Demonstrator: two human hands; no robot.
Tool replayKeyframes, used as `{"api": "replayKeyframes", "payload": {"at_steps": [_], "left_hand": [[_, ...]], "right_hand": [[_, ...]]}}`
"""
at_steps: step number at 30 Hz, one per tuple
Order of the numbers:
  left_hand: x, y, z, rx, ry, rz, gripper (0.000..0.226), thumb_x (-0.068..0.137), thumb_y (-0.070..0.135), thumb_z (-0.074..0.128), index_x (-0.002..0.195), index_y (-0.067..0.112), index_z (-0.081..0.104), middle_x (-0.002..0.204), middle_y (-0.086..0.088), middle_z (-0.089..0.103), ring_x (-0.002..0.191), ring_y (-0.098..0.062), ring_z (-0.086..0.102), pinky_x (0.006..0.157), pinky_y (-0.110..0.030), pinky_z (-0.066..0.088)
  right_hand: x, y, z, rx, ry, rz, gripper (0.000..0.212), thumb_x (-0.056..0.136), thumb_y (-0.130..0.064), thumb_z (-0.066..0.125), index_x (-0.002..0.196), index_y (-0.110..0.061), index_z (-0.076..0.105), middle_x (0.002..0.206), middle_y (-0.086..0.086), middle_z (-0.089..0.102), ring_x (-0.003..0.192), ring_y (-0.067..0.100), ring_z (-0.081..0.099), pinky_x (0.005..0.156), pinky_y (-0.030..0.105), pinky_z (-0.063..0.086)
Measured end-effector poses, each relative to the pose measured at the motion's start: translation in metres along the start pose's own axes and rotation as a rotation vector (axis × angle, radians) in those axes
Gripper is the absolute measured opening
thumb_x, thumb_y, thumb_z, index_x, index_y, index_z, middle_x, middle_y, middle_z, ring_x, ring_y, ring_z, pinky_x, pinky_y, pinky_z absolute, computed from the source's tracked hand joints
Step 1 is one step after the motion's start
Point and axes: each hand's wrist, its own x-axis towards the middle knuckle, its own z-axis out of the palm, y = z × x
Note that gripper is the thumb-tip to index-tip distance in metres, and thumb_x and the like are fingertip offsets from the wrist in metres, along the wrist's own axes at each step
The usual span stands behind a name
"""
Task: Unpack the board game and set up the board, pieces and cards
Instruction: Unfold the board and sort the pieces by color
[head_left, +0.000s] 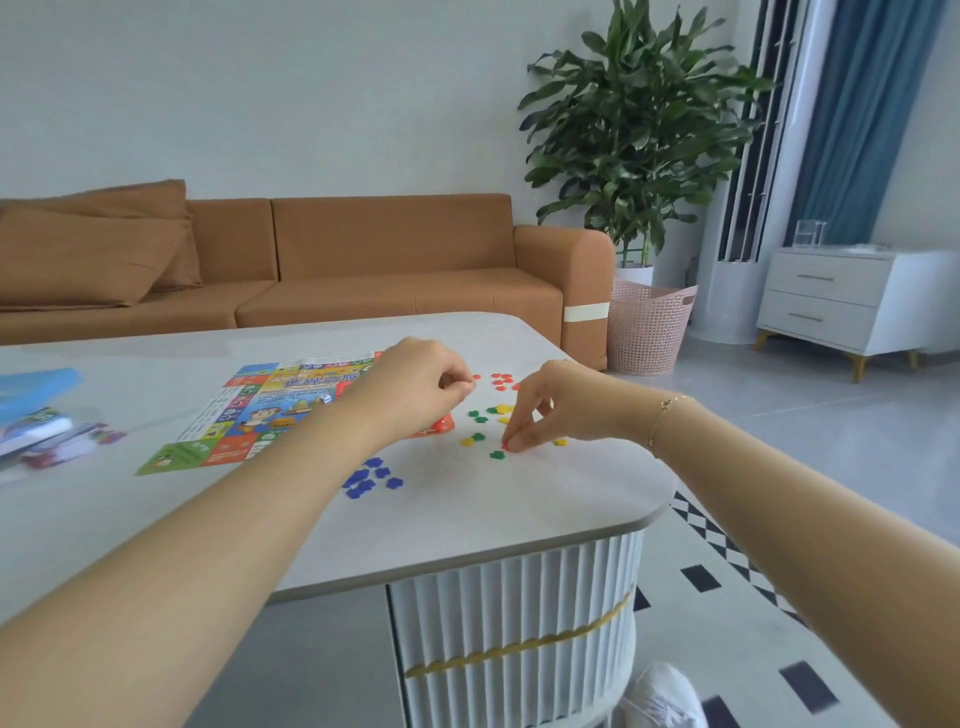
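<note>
Board (244, 415) lies flat on the table (467, 519), approx 9 o'clock from the hands. Loose pieces sit off its right edge: blue pieces (369, 479) bunched at 6 o'clock of the left hand, red pieces (503, 381) at 12 o'clock of the right hand, green pieces (478, 415) and yellow pieces (505, 409) mixed between.

Left hand (415, 387): fingers curled, tips pinched together near a red piece; can't tell for sure if it's held. Right hand (550, 405): thumb + forefinger pinched down on a small red piece (505, 446) at the table surface, other fingers loosely curled.

Handling, my guess: pieces are tiny, light, stiff plastic, prob. slick on the smooth top, so pinch by the edges w/ fingertips or slide them. Board looks like thin creased paper; lift by a corner.

Writing: board has printed text at centre, too blurred to read. Blue box (36, 387) and bagged cards (47, 436) at far 9 o'clock, labels illegible.
</note>
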Motion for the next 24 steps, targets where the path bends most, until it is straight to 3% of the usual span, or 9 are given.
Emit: {"api": "replayKeyframes", "payload": {"at_steps": [2,5,8,12,16,20,22,24], "left_hand": [[-0.001,-0.002,-0.001,-0.002,0.003,0.0,0.021,0.092,0.02,0.055,0.099,0.017,0.074,0.098,0.004,0.07,0.093,-0.011,0.06,0.076,-0.023,0.042],[-0.002,-0.002,-0.002,-0.014,0.011,0.01,0.021,0.092,0.021,0.055,0.099,0.017,0.074,0.098,0.003,0.071,0.093,-0.013,0.061,0.079,-0.026,0.045],[-0.002,0.0,-0.005,-0.037,0.032,0.025,0.02,0.091,0.021,0.056,0.098,0.018,0.075,0.096,0.004,0.072,0.092,-0.012,0.062,0.084,-0.029,0.049],[-0.004,0.0,-0.009,-0.071,0.031,0.027,0.019,0.091,0.019,0.056,0.098,0.019,0.074,0.094,0.006,0.071,0.089,-0.009,0.062,0.082,-0.027,0.049],[-0.009,0.001,-0.005,-0.103,-0.113,0.088,0.018,0.088,0.015,0.059,0.097,0.02,0.074,0.096,0.008,0.068,0.084,-0.005,0.062,0.076,-0.021,0.047],[-0.017,0.008,0.005,-0.045,-0.253,0.143,0.022,0.089,0.012,0.059,0.104,0.018,0.072,0.109,0.004,0.063,0.091,-0.007,0.058,0.088,-0.025,0.049],[-0.022,0.011,0.012,-0.002,-0.288,0.154,0.024,0.09,0.013,0.056,0.106,0.019,0.072,0.112,0.003,0.063,0.099,-0.011,0.059,0.091,-0.027,0.047],[-0.027,0.011,0.017,0.028,-0.28,0.162,0.026,0.091,0.015,0.052,0.107,0.02,0.071,0.115,0.002,0.062,0.106,-0.015,0.058,0.094,-0.03,0.045]], "right_hand": [[-0.001,-0.002,0.002,-0.017,0.019,-0.008,0.007,0.076,-0.03,0.079,0.082,-0.026,0.078,0.079,0.002,0.067,0.061,0.013,0.048,0.061,0.035,0.048],[-0.001,-0.005,0.006,-0.156,0.05,-0.045,0.007,0.079,-0.032,0.076,0.082,-0.026,0.076,0.076,-0.01,0.063,0.065,0.01,0.048,0.061,0.023,0.041],[0.0,-0.009,0.009,-0.269,0.065,-0.055,0.011,0.081,-0.034,0.073,0.087,-0.025,0.075,0.085,-0.009,0.064,0.077,0.013,0.052,0.07,0.028,0.044],[-0.003,-0.015,0.006,-0.247,0.047,-0.034,0.008,0.081,-0.031,0.073,0.087,-0.027,0.076,0.084,-0.011,0.063,0.076,0.012,0.053,0.071,0.027,0.045],[-0.016,-0.02,0.008,-0.37,0.04,-0.072,0.019,0.088,-0.024,0.061,0.099,-0.029,0.075,0.078,-0.02,0.052,0.072,0.002,0.046,0.07,0.015,0.032],[-0.045,-0.028,0.012,-0.381,0.047,-0.107,0.034,0.085,-0.015,0.052,0.11,-0.026,0.073,0.093,-0.01,0.057,0.093,0.008,0.048,0.081,0.016,0.034],[-0.061,-0.031,0.012,-0.387,0.065,-0.133,0.027,0.088,-0.028,0.055,0.109,-0.026,0.073,0.095,-0.008,0.059,0.093,0.006,0.048,0.079,0.016,0.034],[-0.076,-0.032,0.012,-0.394,0.068,-0.156,0.04,0.087,-0.055,0.053,0.108,-0.028,0.072,0.093,-0.012,0.056,0.09,0.004,0.047,0.077,0.019,0.038]]}}
